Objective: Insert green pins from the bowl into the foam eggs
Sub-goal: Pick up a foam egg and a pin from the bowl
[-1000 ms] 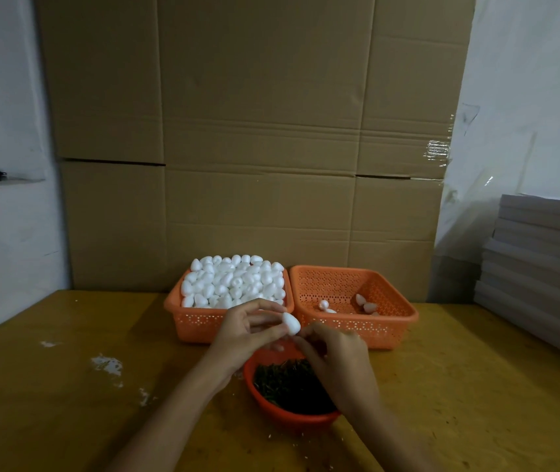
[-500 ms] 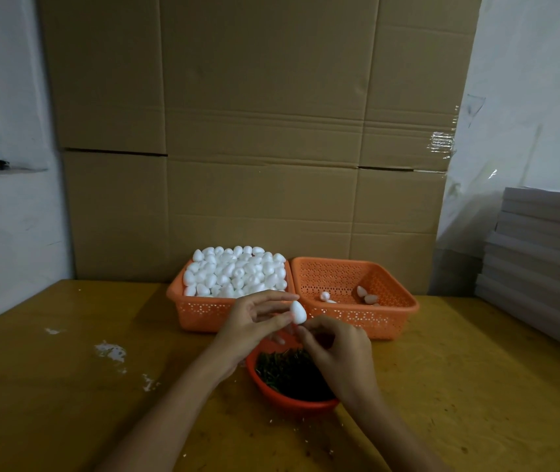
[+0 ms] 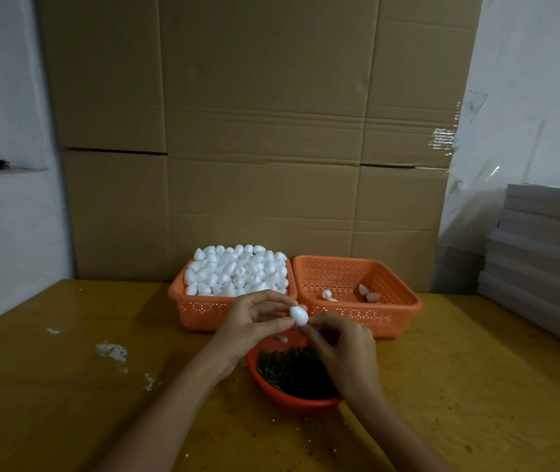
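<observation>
My left hand point(image 3: 253, 323) pinches a white foam egg point(image 3: 298, 315) between thumb and fingertips, above the far rim of the orange bowl point(image 3: 282, 396). My right hand point(image 3: 341, 349) has its fingertips pressed against the egg's lower right side; a pin there is too small to make out. The bowl holds a heap of dark green pins point(image 3: 292, 371). Behind it, the left orange basket point(image 3: 200, 311) is heaped with white foam eggs point(image 3: 236, 270). The right orange basket point(image 3: 394, 313) holds a few eggs point(image 3: 368, 294).
A wall of brown cardboard boxes point(image 3: 254, 131) stands behind the baskets. A stack of grey sheets point(image 3: 544, 260) lies at the right edge of the yellow table point(image 3: 50, 386). White foam crumbs point(image 3: 111, 350) lie on the table at the left.
The view has shifted slightly. Both hands stay together over the bowl, with the egg turned a little in my left fingers and my right fingertips closing onto it.
</observation>
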{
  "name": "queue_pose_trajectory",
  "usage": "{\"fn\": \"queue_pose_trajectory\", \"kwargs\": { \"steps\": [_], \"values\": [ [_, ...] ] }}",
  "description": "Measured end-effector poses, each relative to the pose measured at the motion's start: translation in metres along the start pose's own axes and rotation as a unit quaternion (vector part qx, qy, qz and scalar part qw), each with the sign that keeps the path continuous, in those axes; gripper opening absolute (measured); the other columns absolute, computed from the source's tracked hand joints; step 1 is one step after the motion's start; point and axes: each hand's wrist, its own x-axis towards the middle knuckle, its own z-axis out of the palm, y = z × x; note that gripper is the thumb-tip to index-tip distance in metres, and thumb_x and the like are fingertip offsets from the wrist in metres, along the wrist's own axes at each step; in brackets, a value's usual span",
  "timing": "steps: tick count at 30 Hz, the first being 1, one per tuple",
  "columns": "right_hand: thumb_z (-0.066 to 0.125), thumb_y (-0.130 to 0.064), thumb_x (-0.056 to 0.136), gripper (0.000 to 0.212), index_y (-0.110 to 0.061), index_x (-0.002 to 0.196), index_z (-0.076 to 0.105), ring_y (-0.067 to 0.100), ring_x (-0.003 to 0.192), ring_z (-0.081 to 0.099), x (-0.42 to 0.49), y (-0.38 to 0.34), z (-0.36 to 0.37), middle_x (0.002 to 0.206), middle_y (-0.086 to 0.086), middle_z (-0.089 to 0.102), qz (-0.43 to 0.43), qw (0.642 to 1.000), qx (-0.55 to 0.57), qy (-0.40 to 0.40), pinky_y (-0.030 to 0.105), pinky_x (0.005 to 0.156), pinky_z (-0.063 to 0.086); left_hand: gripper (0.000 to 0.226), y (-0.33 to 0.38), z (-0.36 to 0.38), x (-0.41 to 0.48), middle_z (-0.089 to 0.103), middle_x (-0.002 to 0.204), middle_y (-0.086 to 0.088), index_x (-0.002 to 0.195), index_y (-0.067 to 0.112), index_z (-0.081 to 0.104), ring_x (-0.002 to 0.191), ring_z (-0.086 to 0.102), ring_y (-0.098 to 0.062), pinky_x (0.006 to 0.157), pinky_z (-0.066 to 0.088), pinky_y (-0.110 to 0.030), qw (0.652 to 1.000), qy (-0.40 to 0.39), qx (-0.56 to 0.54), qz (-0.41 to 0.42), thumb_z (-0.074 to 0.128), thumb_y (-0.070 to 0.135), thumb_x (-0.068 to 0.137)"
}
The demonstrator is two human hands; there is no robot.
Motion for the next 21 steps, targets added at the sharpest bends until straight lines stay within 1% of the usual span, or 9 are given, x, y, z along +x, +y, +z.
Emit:
{"fn": "queue_pose_trajectory", "kwargs": {
  "steps": [7,12,14,17,19,21],
  "values": [
    [0.078,-0.028,0.092,0.01,-0.029,0.102,0.081,-0.006,0.085,0.07,-0.0008,-0.0009,-0.0003,0.089,-0.024,0.075,0.006,1.0,0.012,-0.002,0.016,0.075,0.056,0.025,0.0002,0.0013,-0.0001,0.078,0.119,-0.012,0.11,0.019,0.079,0.115,0.073,-0.031,0.075,0.064,-0.032,1.0,-0.001,-0.001,0.016,0.08,0.005,0.089],
    [0.076,-0.026,0.093,0.008,-0.025,0.1,0.08,-0.003,0.084,0.072,0.0004,-0.0034,-0.0014,0.088,-0.02,0.077,0.022,0.999,0.045,-0.022,0.025,0.078,0.059,0.045,0.0016,0.0053,0.0015,0.078,0.119,-0.009,0.127,0.029,0.072,0.109,0.075,-0.03,0.07,0.063,-0.032,1.0,0.012,0.0,0.027,0.085,0.013,0.087],
    [0.076,-0.026,0.093,0.008,-0.024,0.099,0.08,0.0,0.084,0.072,0.0009,-0.0037,-0.002,0.088,-0.017,0.077,0.031,0.998,0.053,-0.031,0.029,0.079,0.06,0.048,0.0018,0.0067,0.0023,0.078,0.117,-0.009,0.129,0.03,0.07,0.105,0.076,-0.03,0.069,0.062,-0.032,0.999,0.016,0.01,0.031,0.087,0.017,0.086],
    [0.074,-0.025,0.095,0.007,-0.023,0.099,0.079,0.002,0.084,0.073,0.0007,-0.0048,-0.0019,0.087,-0.015,0.077,0.042,0.996,0.069,-0.044,0.034,0.08,0.061,0.051,0.0015,0.0077,0.0038,0.078,0.115,-0.009,0.132,0.033,0.068,0.1,0.076,-0.03,0.066,0.061,-0.033,0.999,0.023,0.024,0.035,0.087,0.017,0.087],
    [0.074,-0.024,0.095,0.006,-0.023,0.099,0.079,0.002,0.085,0.073,0.0008,-0.0057,-0.0025,0.088,-0.014,0.078,0.046,0.995,0.079,-0.045,0.034,0.081,0.061,0.052,0.001,0.0081,0.0045,0.078,0.114,-0.009,0.134,0.033,0.067,0.097,0.076,-0.029,0.065,0.061,-0.033,0.999,0.022,0.027,0.038,0.084,0.015,0.089],
    [0.073,-0.025,0.096,0.006,-0.023,0.098,0.078,0.003,0.084,0.074,0.0007,-0.0072,-0.0029,0.087,-0.013,0.078,0.047,0.994,0.09,-0.046,0.033,0.08,0.061,0.045,0.0015,0.0092,0.004,0.078,0.114,-0.01,0.131,0.031,0.07,0.092,0.076,-0.028,0.064,0.062,-0.033,0.999,0.023,0.025,0.039,0.08,0.013,0.092]
  ]
}}
